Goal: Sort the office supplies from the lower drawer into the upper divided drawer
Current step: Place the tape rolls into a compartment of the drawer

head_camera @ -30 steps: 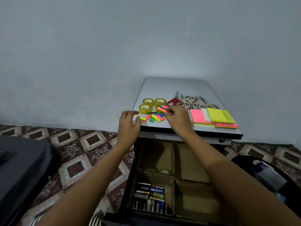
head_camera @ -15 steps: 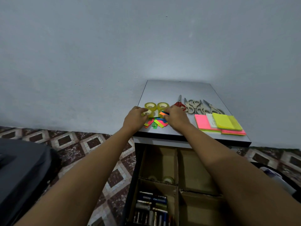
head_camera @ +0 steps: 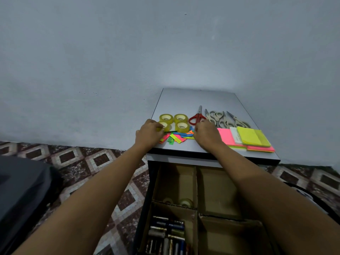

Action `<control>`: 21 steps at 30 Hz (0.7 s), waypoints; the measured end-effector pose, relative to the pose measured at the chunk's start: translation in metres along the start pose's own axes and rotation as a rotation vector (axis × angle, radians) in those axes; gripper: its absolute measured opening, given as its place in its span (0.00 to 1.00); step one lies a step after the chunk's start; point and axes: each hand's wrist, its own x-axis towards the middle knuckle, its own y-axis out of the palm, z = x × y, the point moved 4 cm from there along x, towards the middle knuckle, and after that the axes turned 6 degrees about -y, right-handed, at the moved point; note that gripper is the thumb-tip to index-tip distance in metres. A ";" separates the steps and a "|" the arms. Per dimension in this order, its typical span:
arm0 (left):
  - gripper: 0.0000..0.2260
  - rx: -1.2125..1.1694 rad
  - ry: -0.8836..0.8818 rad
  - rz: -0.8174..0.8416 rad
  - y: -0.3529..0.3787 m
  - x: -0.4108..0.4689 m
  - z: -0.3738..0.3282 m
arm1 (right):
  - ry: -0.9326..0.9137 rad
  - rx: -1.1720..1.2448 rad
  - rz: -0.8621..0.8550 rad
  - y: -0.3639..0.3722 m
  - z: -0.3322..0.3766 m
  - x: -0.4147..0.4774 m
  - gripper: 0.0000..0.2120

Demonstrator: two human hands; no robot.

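Observation:
A pile of small coloured flags [head_camera: 177, 137] lies at the front left of the grey cabinet top [head_camera: 193, 100]. My left hand [head_camera: 150, 134] sits at the pile's left side, fingers curled, pinching a thin dark flag. My right hand [head_camera: 207, 134] is at the pile's right side, fingers curled down onto the flags. Behind the pile stand several yellow tape rolls [head_camera: 181, 118]. Below, the divided drawer [head_camera: 196, 181] is open, with batteries [head_camera: 165, 236] in the front left compartment and two tape rolls [head_camera: 185, 202] in the back left one.
Red scissors [head_camera: 197, 116], several grey scissors [head_camera: 224, 120] and neon sticky note pads [head_camera: 252, 138] lie to the right on the cabinet top. A dark grey object [head_camera: 18, 190] sits on the tiled floor at left. A black item [head_camera: 303, 196] is at right.
Both hands have moved up onto the cabinet top and closed in on the flag pile from either side. The left hand left the cabinet's front edge. The view has shifted closer.

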 end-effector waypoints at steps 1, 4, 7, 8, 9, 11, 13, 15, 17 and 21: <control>0.16 -0.002 -0.007 0.005 0.000 0.000 -0.001 | 0.009 0.003 -0.020 -0.002 0.000 0.001 0.10; 0.17 -0.008 -0.025 0.001 0.000 0.000 -0.002 | -0.024 0.070 -0.013 -0.006 0.008 0.005 0.14; 0.19 -0.005 -0.074 0.016 0.001 0.003 0.002 | 0.020 0.147 0.104 -0.002 0.019 0.010 0.18; 0.20 0.004 -0.090 0.035 0.002 0.005 0.002 | 0.046 0.152 0.136 0.000 0.020 0.011 0.19; 0.21 0.013 -0.102 0.053 0.003 0.006 0.002 | 0.055 0.137 0.161 0.002 0.022 0.011 0.18; 0.19 0.011 -0.104 0.078 0.004 0.009 0.000 | 0.041 0.096 0.165 0.005 0.024 0.012 0.15; 0.16 0.001 -0.094 0.079 0.003 0.011 -0.001 | 0.029 0.100 0.128 0.007 0.025 0.011 0.14; 0.15 -0.003 -0.083 0.072 0.001 0.012 -0.001 | 0.037 0.129 0.092 0.008 0.023 0.010 0.13; 0.14 -0.017 -0.075 0.060 0.000 0.012 0.000 | 0.047 0.161 0.043 0.006 0.023 0.009 0.14; 0.13 -0.136 -0.033 -0.045 -0.005 0.006 0.000 | 0.051 0.291 -0.108 -0.006 0.023 0.004 0.14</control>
